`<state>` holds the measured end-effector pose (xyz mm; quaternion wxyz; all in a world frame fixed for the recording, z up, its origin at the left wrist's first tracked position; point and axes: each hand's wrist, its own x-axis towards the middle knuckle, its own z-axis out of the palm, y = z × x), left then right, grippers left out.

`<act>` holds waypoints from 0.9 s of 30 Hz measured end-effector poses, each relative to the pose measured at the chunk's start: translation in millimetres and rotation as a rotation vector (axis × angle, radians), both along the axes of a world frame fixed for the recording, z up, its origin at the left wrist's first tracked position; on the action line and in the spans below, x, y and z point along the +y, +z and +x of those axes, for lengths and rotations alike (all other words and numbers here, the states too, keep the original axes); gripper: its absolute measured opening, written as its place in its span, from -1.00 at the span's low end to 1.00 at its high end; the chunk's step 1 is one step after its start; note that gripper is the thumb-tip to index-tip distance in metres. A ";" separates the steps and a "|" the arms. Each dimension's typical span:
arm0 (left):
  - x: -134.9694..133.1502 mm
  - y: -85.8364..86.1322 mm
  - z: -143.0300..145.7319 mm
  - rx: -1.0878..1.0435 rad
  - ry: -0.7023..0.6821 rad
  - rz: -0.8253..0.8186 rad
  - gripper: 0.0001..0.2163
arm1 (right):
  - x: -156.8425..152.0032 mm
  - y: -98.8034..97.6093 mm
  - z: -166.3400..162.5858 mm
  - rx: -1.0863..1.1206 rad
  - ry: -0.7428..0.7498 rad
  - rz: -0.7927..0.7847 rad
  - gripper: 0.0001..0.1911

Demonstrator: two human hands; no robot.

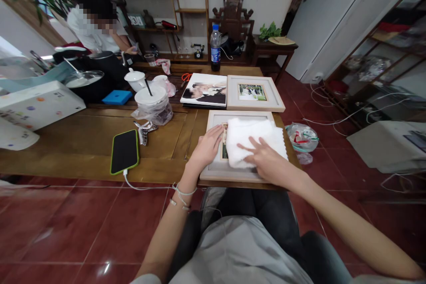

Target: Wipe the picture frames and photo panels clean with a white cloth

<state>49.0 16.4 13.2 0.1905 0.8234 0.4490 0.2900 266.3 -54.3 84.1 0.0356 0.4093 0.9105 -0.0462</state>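
Observation:
A picture frame with a pale wooden border lies at the table's front right edge, directly before me. Over its middle and right side is a folded white cloth, hiding most of the small picture inside. My right hand presses on this cloth with its fingers spread. On the frame's left part my left hand rests flat, fingers stretched out together, close to the cloth's edge. Just beyond, a second picture frame with an outdoor photo lies beside a photo print atop a dark stack.
A phone on a charging cable, a lidded cup in plastic and a blue box are to the left. A bottle stands at the back. Another person sits far left. A plastic bag is beside the table.

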 end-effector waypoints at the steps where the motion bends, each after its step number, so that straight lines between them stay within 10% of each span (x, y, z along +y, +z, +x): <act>1: 0.0 -0.2 0.0 0.001 0.002 0.001 -0.61 | -12.4 5.0 -0.3 0.004 0.012 -0.044 -0.38; 11: -0.2 -1.2 -0.7 0.011 -0.001 0.010 -0.61 | -65.8 29.8 -0.2 0.098 0.012 -0.246 -0.31; 27: 0.7 -2.8 -2.4 -0.007 -0.025 0.014 -0.60 | 83.3 -6.0 7.0 0.052 -0.111 0.228 -0.29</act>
